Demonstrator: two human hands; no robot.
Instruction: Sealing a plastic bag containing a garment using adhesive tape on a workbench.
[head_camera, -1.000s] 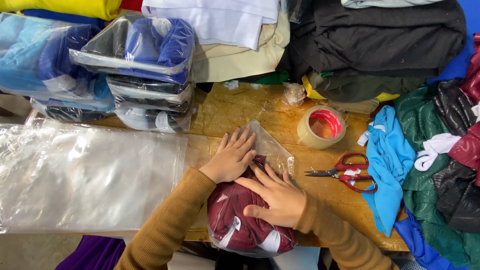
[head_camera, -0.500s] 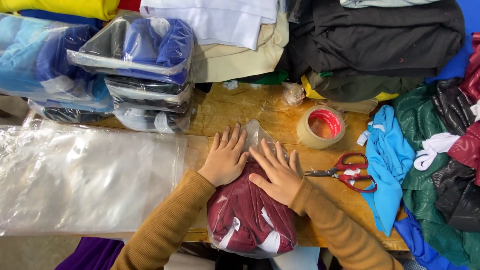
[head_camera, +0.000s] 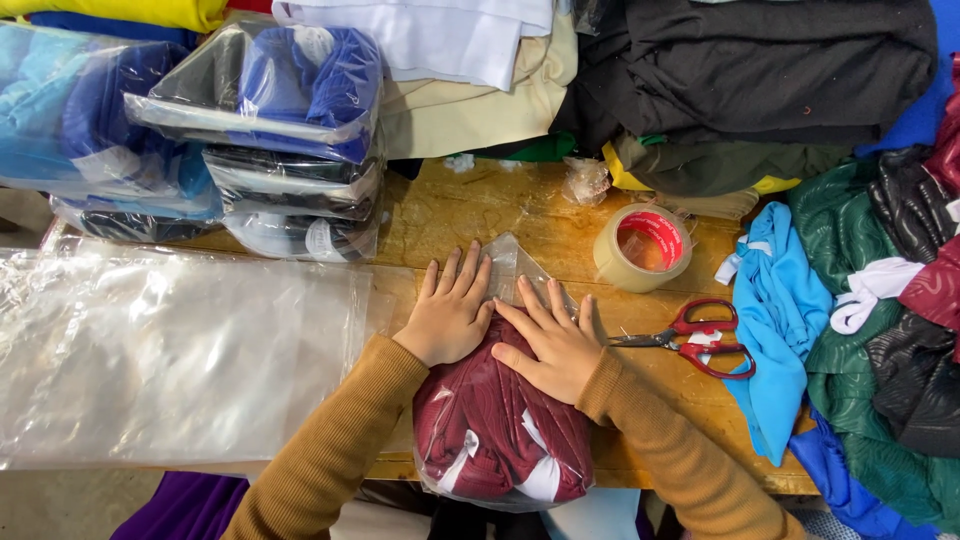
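Note:
A maroon garment with white patches sits in a clear plastic bag (head_camera: 500, 440) at the near edge of a wooden table (head_camera: 470, 215). My left hand (head_camera: 450, 312) lies flat, fingers spread, on the bag's far end, pressing its clear flap (head_camera: 510, 262) down against the table. My right hand (head_camera: 550, 340) lies flat beside it on the top of the bagged garment, fingers apart. Both sleeves are mustard brown. Neither hand grips anything.
A stack of clear plastic bags (head_camera: 170, 350) lies to the left. Bagged garments (head_camera: 270, 130) are piled at the back left. A roll of tape (head_camera: 642, 248) and red-handled scissors (head_camera: 690, 338) lie to the right. Loose clothes (head_camera: 880, 330) heap along the right and back.
Both hands have slid away from me toward the bag's far end and spread flat. The clear flap, raised a second ago, now lies lower under my fingers.

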